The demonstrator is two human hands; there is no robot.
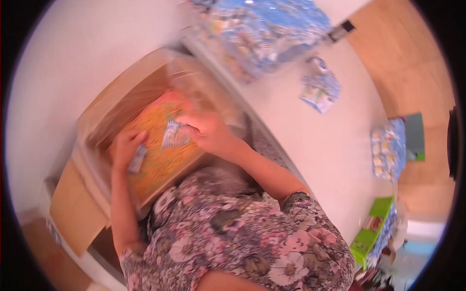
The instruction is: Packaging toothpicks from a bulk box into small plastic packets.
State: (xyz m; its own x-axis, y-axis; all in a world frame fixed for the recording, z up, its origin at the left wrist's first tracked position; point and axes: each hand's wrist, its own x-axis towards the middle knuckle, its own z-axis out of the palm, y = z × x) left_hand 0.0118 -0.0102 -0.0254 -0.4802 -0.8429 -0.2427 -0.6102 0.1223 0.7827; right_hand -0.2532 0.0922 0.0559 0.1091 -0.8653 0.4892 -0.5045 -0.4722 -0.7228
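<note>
A cardboard box (pixel 99 104) lined with clear plastic stands in front of me, its inside covered with an orange-yellow layer whose details are blurred. My right hand (pixel 208 131) is over the box, pinching a small printed packet (pixel 172 136) with a crimped edge between thumb and fingers. On the left side of the box my left hand (pixel 127 148) is closed, its fingers curled. A second small silvery packet (pixel 137 159) sticks out below its palm, seemingly held in it.
On the white table (pixel 301 140) right of the box lie a large bag of blue-and-white packets (pixel 267 29), some loose packets (pixel 320 89) and a blue pack (pixel 388 149). A green display box (pixel 374 230) stands near the table's right edge. A cardboard flap (pixel 77 208) juts out at lower left.
</note>
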